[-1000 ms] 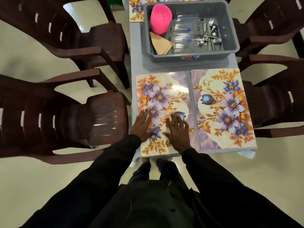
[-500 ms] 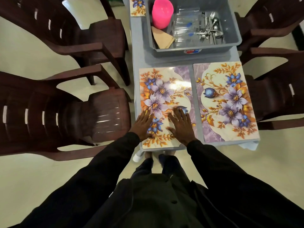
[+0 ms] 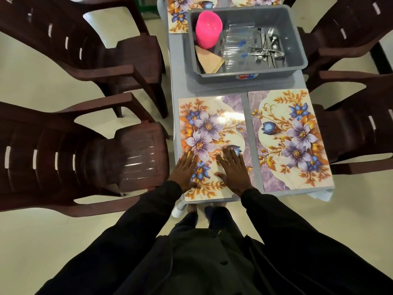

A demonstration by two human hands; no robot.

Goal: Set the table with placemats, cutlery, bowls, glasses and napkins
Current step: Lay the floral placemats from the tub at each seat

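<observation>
Even indoor light, glare on left placemat point(image 3: 230, 116), wide-angle edge bending.

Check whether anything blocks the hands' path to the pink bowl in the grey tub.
Nothing visible does. The left hand and right hand lie flat on the near left placemat. Beyond it only bare table leads to the grey tub, whose near wall must be cleared. The pink bowl sits uncovered at its left.

Brown plastic chairs point(image 3: 127, 154), grey tbl point(image 3: 176, 60), cream floor point(image 3: 63, 231).
</observation>
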